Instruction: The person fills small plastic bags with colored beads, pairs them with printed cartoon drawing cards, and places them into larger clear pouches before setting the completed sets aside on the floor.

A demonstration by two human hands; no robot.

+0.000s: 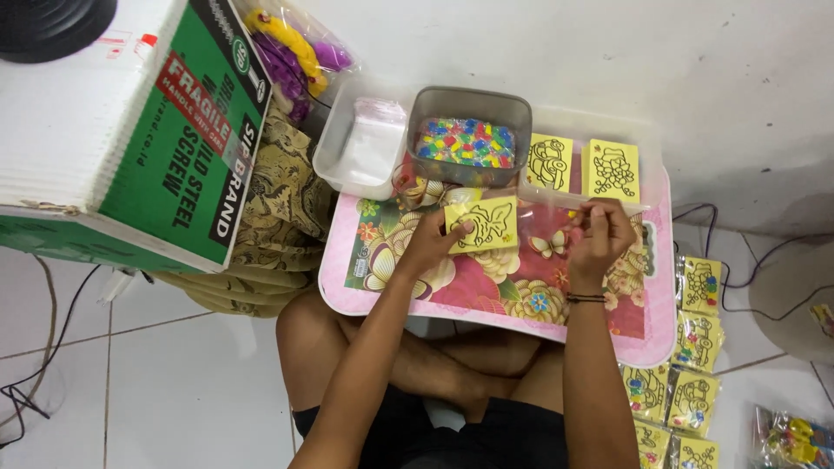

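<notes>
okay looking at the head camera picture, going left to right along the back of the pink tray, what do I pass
Clear plastic tub → grey tub of coloured beads → two yellow outline cards standing upright side by side. Nearer the person, the left hand holds another yellow card; the right hand is beside it.

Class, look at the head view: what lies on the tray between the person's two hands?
Between the left hand and right hand, the head view shows the held yellow card, then bare floral tray.
</notes>
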